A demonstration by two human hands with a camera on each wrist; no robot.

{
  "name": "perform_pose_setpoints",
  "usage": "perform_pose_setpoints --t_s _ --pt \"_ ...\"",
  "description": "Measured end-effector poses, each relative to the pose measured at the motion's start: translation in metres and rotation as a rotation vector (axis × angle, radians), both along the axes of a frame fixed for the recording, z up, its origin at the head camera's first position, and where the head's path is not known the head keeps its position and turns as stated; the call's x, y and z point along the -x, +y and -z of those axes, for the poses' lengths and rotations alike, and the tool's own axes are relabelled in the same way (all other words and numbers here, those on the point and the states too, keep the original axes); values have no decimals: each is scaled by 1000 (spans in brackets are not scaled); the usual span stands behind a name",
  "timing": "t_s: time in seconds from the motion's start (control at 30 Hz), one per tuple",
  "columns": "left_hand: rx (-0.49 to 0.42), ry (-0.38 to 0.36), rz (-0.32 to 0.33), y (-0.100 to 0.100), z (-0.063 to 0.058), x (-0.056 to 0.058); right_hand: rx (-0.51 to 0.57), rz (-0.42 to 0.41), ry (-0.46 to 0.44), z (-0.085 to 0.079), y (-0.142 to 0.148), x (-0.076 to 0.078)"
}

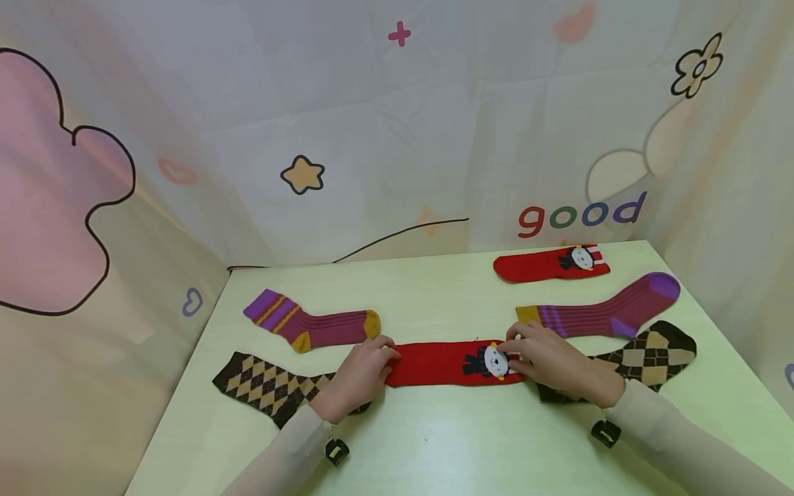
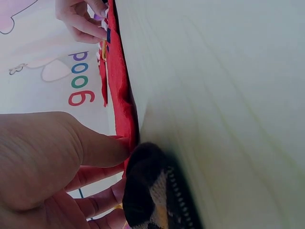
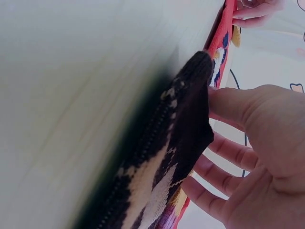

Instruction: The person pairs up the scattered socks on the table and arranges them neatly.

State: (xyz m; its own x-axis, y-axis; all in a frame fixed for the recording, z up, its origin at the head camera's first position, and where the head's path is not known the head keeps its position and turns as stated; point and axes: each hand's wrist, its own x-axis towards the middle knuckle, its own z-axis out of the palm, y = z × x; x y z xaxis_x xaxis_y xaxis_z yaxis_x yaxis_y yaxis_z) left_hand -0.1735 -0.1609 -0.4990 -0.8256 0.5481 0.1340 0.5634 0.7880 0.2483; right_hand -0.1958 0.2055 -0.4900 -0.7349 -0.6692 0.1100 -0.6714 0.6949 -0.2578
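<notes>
A red sock (image 1: 428, 364) with a white animal face near its right end lies flat between the two hands. My left hand (image 1: 364, 375) pinches the sock's left end, thumb and forefinger meeting on the red cloth in the left wrist view. At the face end, my right hand (image 1: 548, 358) pinches the cuff edge with fingers bent over it. Under the left hand lies a brown-and-tan argyle sock (image 1: 260, 382), partly covered. Another argyle sock (image 1: 657, 355) runs beneath the right hand; its dark cuff (image 3: 193, 95) shows beside the thumb in the right wrist view.
A second red sock (image 1: 533, 267) with the same face lies at the back right. Purple-and-mustard socks lie on both sides, one at left (image 1: 331, 329) and one at right (image 1: 589, 318). A printed curtain (image 1: 372, 138) stands behind the pale green table (image 1: 434, 448).
</notes>
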Motion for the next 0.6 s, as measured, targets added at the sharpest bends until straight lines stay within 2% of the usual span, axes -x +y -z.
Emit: perform_pose_setpoints --t_s 0.6 --pt "-3 -16 -6 0 0 1 8 -2 -11 2 1 2"
